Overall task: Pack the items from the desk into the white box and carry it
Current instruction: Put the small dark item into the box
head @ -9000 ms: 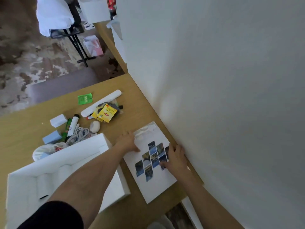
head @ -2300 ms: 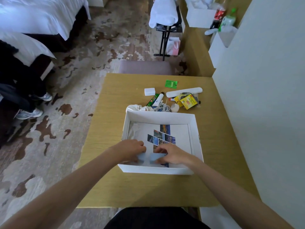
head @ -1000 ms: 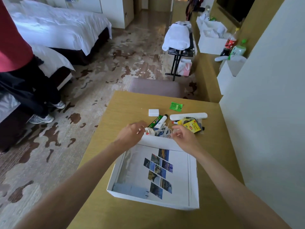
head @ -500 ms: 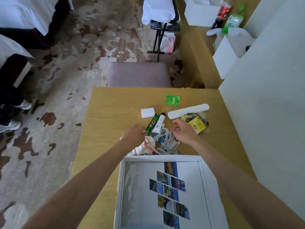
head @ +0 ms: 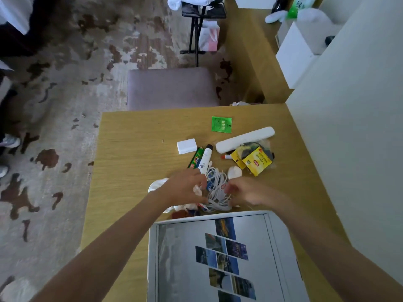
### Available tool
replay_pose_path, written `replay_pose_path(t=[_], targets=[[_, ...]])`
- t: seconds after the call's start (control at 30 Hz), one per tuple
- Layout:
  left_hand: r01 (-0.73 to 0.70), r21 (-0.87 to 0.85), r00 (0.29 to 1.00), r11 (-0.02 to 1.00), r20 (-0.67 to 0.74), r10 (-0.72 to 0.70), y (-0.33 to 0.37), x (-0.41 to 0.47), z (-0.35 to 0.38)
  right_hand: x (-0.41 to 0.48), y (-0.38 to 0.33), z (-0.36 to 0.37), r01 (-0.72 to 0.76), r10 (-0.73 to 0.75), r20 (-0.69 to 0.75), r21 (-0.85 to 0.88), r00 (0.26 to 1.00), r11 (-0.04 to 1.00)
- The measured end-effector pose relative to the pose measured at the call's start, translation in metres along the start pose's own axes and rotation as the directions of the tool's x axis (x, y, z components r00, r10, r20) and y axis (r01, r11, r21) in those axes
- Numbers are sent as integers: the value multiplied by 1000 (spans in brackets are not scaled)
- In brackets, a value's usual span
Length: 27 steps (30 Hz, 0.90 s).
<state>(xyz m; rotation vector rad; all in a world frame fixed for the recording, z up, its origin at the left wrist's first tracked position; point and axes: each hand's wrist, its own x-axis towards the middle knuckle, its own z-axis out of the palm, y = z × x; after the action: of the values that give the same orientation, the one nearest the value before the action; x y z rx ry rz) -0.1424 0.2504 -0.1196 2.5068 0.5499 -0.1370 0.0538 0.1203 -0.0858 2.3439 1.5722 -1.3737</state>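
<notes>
Fingers of the left hand [head: 186,188] curl around small white and blue items at the left edge of a bundle of white cable [head: 217,190]; what exactly they pinch is hidden by the hand. Fingers of the right hand [head: 248,192] are bent and slightly apart at the bundle's right edge, touching or nearly touching the cable; motion blur makes a firm grip impossible to confirm. Crumpled white plastic bag [head: 157,185] lies under the left wrist, just left of the cable. Beyond the cable, toward the desk's far edge: a white tube with a black cap [head: 205,159], a green tube [head: 195,159] beside it, a small white block [head: 186,146], a long white case [head: 245,139], yellow tea-bag sachets [head: 256,163], a white pebble-like object [head: 234,172] and a green sachet [head: 221,124]. White box [head: 152,258] sits nearer than the cable, at the wooden desk's [head: 130,149] near edge, holding a flat sheet printed with photo tiles [head: 222,258]. Purple stool [head: 171,87] stands past the desk's far edge.
</notes>
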Motion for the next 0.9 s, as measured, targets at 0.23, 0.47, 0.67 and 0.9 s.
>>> replay_pose_path(t=[0.23, 0.47, 0.67, 0.9], targets=[[-76, 300, 954, 951, 298, -18, 17, -17, -22, 12, -27, 13, 17, 16, 83, -383, 996, 924], [-100, 411, 909, 906, 408, -85, 27, -12, -17, 13, -14, 6, 49, -69, -24, -480, 997, 876], [-97, 424, 928, 901, 365, -72, 33, 0, -9, 3, 7, -13, 67, -117, -126, -343, 985, 937], [-117, 404, 946, 907, 324, -23, 32, -1, -2, -12, 26, -26, 170, -180, -157, -77, 971, 982]])
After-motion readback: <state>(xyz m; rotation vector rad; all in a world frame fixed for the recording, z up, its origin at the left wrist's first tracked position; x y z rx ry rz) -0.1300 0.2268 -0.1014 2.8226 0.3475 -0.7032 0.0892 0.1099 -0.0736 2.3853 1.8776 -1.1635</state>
